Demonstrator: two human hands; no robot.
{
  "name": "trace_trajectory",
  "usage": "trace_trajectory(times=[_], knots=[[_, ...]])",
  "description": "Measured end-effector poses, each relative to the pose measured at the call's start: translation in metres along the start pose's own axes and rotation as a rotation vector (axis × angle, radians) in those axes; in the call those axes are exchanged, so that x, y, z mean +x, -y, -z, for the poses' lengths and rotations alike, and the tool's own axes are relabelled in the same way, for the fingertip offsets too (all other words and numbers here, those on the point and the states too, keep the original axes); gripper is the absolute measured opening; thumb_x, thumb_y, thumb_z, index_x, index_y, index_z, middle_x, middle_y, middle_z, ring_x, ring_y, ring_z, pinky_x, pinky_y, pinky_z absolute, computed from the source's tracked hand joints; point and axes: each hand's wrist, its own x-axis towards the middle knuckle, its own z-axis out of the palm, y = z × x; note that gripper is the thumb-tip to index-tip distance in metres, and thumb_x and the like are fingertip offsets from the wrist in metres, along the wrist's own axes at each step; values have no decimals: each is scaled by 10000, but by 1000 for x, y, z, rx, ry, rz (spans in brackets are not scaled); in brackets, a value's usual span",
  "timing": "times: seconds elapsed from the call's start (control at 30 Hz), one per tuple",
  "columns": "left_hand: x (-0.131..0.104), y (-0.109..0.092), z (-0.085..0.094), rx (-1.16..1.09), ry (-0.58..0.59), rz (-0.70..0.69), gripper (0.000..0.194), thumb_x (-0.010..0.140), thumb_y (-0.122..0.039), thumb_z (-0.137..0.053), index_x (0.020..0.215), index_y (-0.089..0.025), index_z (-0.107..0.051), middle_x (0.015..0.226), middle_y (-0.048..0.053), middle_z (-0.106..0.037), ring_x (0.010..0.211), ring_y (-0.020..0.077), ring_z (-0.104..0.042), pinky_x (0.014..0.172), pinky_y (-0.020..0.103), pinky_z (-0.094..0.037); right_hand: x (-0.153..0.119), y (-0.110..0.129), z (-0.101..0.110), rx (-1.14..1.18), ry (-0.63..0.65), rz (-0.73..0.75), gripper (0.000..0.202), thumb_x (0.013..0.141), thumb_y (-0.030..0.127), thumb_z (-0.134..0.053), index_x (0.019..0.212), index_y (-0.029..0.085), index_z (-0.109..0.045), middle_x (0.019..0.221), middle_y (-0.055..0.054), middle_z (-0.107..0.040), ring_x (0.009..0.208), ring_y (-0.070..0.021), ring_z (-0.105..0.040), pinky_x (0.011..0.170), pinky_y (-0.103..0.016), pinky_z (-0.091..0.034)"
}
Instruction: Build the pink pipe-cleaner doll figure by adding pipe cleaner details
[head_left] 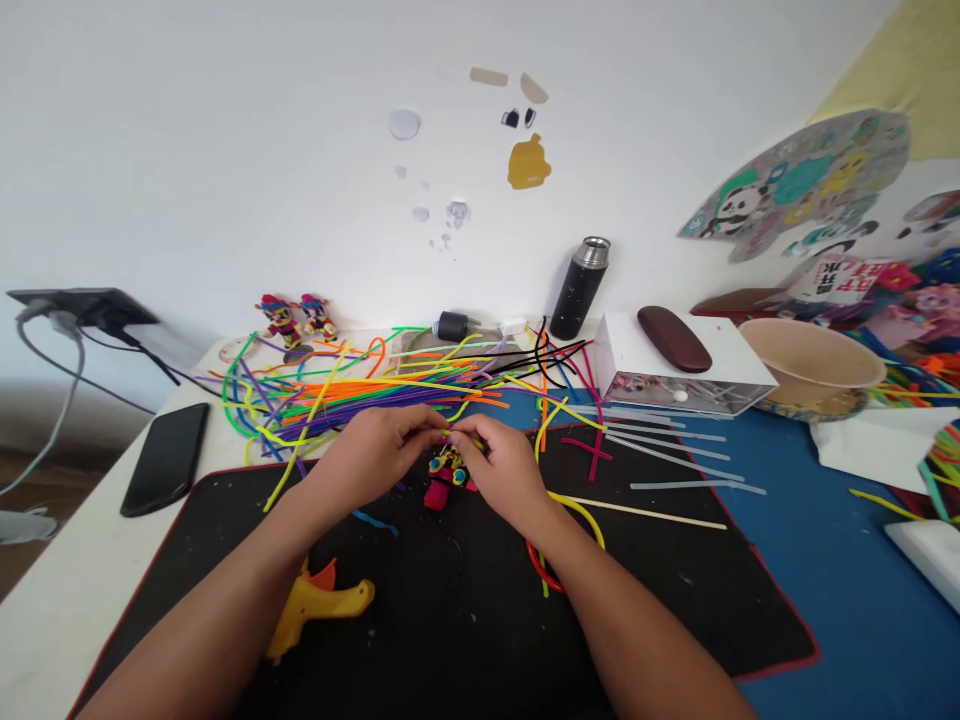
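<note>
Above the black mat (465, 620), a small pipe-cleaner figure (447, 466) in yellow, blue and pinkish red is between my two hands. My left hand (371, 450) is closed, its thumb and fingertips pinched at the figure's far end. From the other side, my right hand (508, 475) grips the same end between thumb and bent fingers. The fingers hide what lies exactly between the fingertips. Just beyond my hands spreads a pile of colourful pipe cleaners (390, 390). Near my left forearm lies a yellow glue gun (319, 603), partly covered by the arm.
Two finished-looking figures (296, 318) stand at the wall. A phone (166, 458) lies left. Behind are a black thermos (581, 290) and a white box (682, 385) bearing a brown case (673, 338). Clear glue sticks (675, 445), a wooden stick (649, 511) and a bowl (814, 350) are right.
</note>
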Motion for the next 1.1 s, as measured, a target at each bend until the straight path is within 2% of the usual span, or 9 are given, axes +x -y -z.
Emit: trace_trajectory(times=[0.2,0.37,0.6,0.7,0.83,1.1], knots=[[-5,12,10,-46,-85,31,311,1023,-488,-588,1051,-253,-789,1014,23,-839,897,232,-764,795,288,-549,-1,1,0,0,-10,-17,175,1043,336,-612,1002,245,-756,859,-22,-782,767,-197,-711,739,-291,-487],[-11,17,10,72,-24,-74,317,1052,-473,-562,1120,-257,-785,1045,33,-833,905,233,-761,798,305,-543,-2,1,-1,-11,14,9,177,1055,325,-599,1002,242,-746,930,-27,-801,841,-203,-731,774,-295,-485],[-11,15,2,269,-43,-179,374,1094,-418,-460,1077,-225,-780,978,75,-820,868,256,-757,778,340,-544,-4,2,-1,-37,46,19,171,1062,313,-585,1014,250,-737,967,-35,-815,869,-215,-742,788,-305,-489],[-13,15,2,242,-63,-148,305,1070,-389,-512,1038,-224,-766,941,56,-812,824,234,-745,726,312,-523,-4,4,-1,-25,43,22,171,1064,320,-589,1016,247,-736,955,-29,-811,859,-209,-743,780,-299,-481],[-16,14,5,136,-126,-90,252,1045,-381,-556,999,-237,-757,937,28,-810,836,203,-733,736,275,-515,-4,5,0,-6,56,-2,195,1072,364,-586,1032,254,-742,867,-9,-790,763,-189,-720,707,-283,-460],[-15,21,18,68,-172,19,270,1012,-417,-587,939,-225,-762,867,15,-800,749,189,-703,681,273,-486,-4,3,-2,-9,51,-7,223,1070,383,-581,1012,247,-748,787,-4,-757,673,-180,-678,657,-283,-429]])
